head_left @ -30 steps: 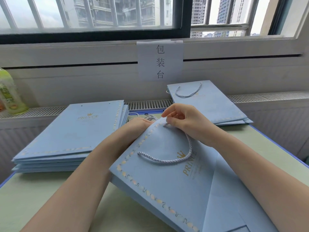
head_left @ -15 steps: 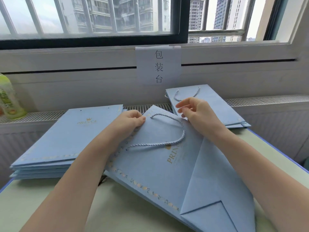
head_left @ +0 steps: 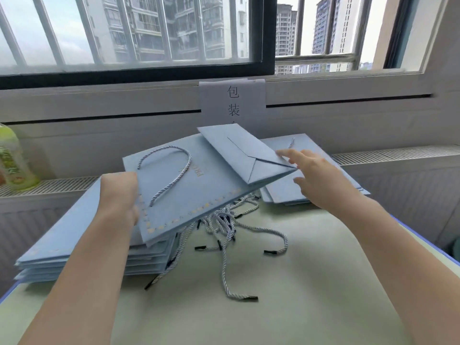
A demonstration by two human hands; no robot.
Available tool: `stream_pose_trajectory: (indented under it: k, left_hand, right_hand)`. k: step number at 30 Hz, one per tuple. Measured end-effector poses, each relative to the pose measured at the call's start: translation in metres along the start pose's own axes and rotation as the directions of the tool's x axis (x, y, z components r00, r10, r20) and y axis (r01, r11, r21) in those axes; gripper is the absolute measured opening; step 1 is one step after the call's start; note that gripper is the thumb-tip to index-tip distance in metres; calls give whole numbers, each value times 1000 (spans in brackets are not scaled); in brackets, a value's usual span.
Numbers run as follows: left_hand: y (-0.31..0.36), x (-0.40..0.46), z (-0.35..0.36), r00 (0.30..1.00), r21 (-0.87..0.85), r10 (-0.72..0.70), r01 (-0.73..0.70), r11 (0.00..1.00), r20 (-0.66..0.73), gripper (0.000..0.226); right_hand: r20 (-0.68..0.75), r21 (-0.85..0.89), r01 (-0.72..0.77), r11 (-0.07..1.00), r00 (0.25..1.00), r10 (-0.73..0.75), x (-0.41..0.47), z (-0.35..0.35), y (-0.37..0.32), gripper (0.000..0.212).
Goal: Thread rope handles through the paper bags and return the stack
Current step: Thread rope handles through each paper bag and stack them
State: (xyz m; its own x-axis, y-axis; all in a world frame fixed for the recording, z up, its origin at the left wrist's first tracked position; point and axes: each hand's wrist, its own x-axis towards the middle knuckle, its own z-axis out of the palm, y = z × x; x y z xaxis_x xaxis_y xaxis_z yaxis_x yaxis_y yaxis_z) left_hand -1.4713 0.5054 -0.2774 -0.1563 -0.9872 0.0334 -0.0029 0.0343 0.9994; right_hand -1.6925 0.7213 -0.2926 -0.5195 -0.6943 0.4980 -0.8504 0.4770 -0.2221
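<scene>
1. Green plastic bottle (head_left: 13,160) stands at the far left on the vent ledge.
2. Pale blue flat bags form the left stack (head_left: 62,235) on the table (head_left: 311,295).
3. Left hand (head_left: 119,195) grips the near edge of the lifted bag (head_left: 199,185), which tilts above the table, its rope handle (head_left: 171,170) looped on the upper face.
4. Loose ropes (head_left: 236,227) lie tangled on the table beneath it.
5. Right hand (head_left: 316,175), fingers straight, touches the bag's folded bottom corner, holding nothing.
6. Finished stack (head_left: 311,155) lies behind that hand.
7. Paper sign (head_left: 232,103) hangs under the window.
</scene>
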Motion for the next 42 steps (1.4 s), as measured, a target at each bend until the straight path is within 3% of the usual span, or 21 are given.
stream_pose_trajectory:
  k: [3, 6, 8, 9, 11, 13, 15, 18, 21, 23, 26, 28, 30, 32, 34, 38, 40, 42]
  left_hand:
    - [-1, 2, 3, 997, -116, -17, 25, 993, 75, 15]
    - [-1, 4, 7, 991, -176, -47, 69, 982, 128, 11]
    - [3, -3, 10, 982, -265, -39, 88, 960, 185, 16]
    - [6, -10, 11, 965, -419, -45, 154, 895, 258, 20]
    - [1, -16, 15, 938, -564, 12, 197, 802, 345, 24]
    - [3, -26, 22, 920, -470, 80, 121, 874, 384, 26]
    - [-1, -33, 32, 916, -283, 205, -106, 953, 346, 19]
    - [-9, -40, 45, 878, -197, 351, -300, 933, 325, 27]
    - [-17, -48, 51, 833, -221, 467, -416, 882, 297, 31]
    - [-22, -57, 53, 747, -153, 612, -594, 790, 262, 35]
    - [-29, -66, 56, 445, -9, 859, -887, 462, 253, 45]
    - [-32, -67, 58, 304, 32, 898, -950, 310, 319, 44]
    - [-35, -67, 60, 227, 57, 880, -973, 224, 417, 42]
    - [-44, -63, 63, 196, 138, 816, -980, 143, 544, 39]
    - [-53, -59, 66, 251, 276, 717, -958, 84, 651, 33]
    - [-61, -50, 64, 583, 584, 327, -805, 107, 744, 29]
    - [-63, -50, 62, 643, 641, 195, -763, 83, 741, 32]
    - [-65, -50, 62, 656, 649, 163, -754, 100, 737, 35]
  right_hand:
    - [-192, 126, 71, 990, 980, -46, -1, 2, -2, 68]
    - [-429, 293, 292, 910, 891, -148, 2, -1, -3, 37]
    - [-504, 389, 330, 860, 858, -101, 1, -4, -7, 19]
    - [-521, 447, 318, 836, 852, -46, 0, -6, -9, 15]
    - [-509, 565, 253, 785, 856, 90, -1, -11, -12, 9]
    - [-471, 657, 175, 733, 855, 218, 0, -16, -11, 18]
    - [-412, 767, 133, 627, 852, 323, 2, -20, -10, 24]
    - [-309, 896, 113, 429, 853, 420, 2, -19, -10, 22]
    - [-287, 936, 130, 327, 820, 496, 2, -16, -10, 22]
    - [-310, 946, 187, 264, 757, 575, 2, -17, -10, 23]
    - [-262, 965, 206, 165, 678, 687, 5, -15, -3, 21]
    - [-187, 981, 153, 116, 627, 756, 8, -10, 4, 16]
    - [-114, 993, 90, 77, 559, 821, 10, -2, 14, 12]
    - [-45, 999, 8, 48, 491, 870, 11, 7, 24, 6]
    - [-28, 996, -62, 59, 417, 909, 14, 18, 34, 16]
    - [-7, 977, -200, 81, 347, 938, 16, 33, 43, 16]
    - [24, 963, -264, 63, 317, 948, 15, 37, 48, 30]
    - [25, 956, -286, 66, 303, 953, 15, 39, 52, 28]
